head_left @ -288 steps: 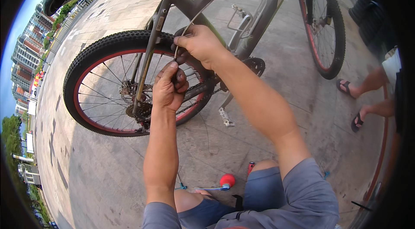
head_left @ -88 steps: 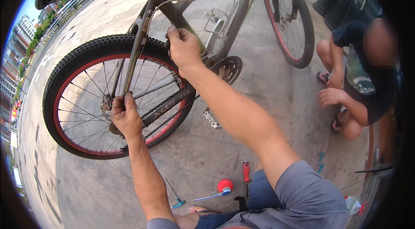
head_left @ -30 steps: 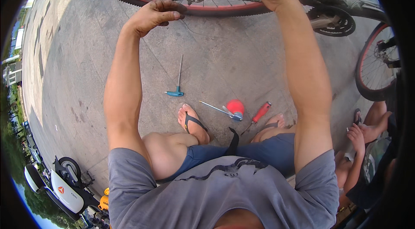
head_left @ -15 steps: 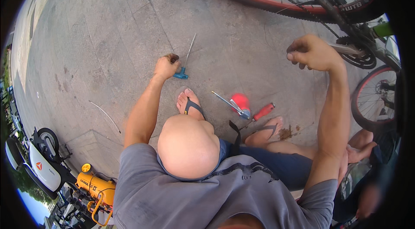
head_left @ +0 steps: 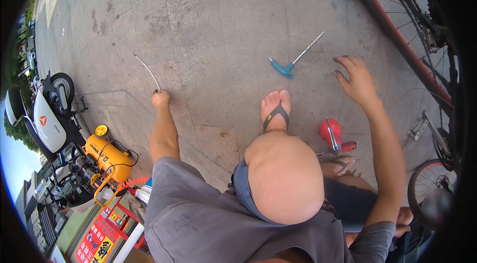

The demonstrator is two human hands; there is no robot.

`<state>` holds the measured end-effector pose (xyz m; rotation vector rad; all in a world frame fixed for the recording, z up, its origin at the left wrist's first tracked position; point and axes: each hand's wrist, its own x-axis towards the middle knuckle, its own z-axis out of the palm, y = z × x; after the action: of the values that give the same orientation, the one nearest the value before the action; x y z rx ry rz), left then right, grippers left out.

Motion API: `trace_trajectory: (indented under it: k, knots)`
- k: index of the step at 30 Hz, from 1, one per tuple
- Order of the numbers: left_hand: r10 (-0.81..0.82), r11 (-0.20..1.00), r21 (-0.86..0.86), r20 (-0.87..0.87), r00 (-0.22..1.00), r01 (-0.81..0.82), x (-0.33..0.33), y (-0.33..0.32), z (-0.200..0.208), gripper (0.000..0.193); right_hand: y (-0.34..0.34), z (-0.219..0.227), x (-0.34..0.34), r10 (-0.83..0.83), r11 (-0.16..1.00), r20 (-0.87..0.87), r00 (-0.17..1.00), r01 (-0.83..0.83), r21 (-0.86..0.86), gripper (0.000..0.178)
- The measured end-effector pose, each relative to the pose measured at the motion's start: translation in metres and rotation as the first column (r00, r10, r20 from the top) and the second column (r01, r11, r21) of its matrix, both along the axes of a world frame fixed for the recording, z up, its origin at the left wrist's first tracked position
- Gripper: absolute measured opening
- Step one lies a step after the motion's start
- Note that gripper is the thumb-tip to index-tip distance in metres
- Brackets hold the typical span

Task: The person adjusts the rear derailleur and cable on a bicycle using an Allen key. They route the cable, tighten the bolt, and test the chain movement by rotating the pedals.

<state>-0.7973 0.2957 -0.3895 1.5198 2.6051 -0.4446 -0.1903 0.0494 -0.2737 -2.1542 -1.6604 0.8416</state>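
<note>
My left hand (head_left: 160, 98) is low over the pavement at the left, its fingers closed on the near end of a thin, curved, whitish piece of cable (head_left: 148, 71). The rest of that piece reaches away along the ground. On the right, my right hand (head_left: 358, 81) hangs in the air with its fingers apart and nothing in it. Between the hands lies a T-handle hex key (head_left: 283, 68) with a teal grip and a long silver shaft. Nearer my right foot sits a rounded red object (head_left: 328, 129), with a slim metal tool across it and a red-handled tool (head_left: 349, 147) beside it.
A bicycle wheel with a red rim (head_left: 397, 39) stands at the far right, a pedal (head_left: 421, 126) below it. At the left are a white scooter (head_left: 49, 126), a yellow air compressor (head_left: 107, 156) and a red sign (head_left: 94, 238). Another person's hand shows at lower right.
My view has swung left. My left hand has gone from beside the hex key to the cable piece and closed on its end. My right hand's fingers have spread.
</note>
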Motion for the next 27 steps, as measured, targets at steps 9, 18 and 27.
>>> trace_trajectory:
  k: [9, 18, 27]
  knots:
    - [-0.111, 0.993, -0.045, -0.125, 0.986, 0.107, -0.014, 0.004, -0.012, 0.037, 0.030, -0.051, 0.009, -0.048, 0.997, 0.133, 0.990, 0.040, 0.065, 0.032]
    - [-0.015, 0.944, 0.059, 0.990, 0.137, -0.325, 0.210, 0.021, 0.100, 0.009, 0.052, -0.063, -0.009, -0.093, 0.991, -0.129, 0.987, 0.104, 0.081, 0.027]
    - [0.305, 0.871, -0.486, 0.410, -0.860, 0.077, 0.410, -0.035, 0.164, 0.015, 0.004, 0.109, 0.024, -0.030, 0.918, -0.242, 0.970, 0.122, 0.377, 0.027]
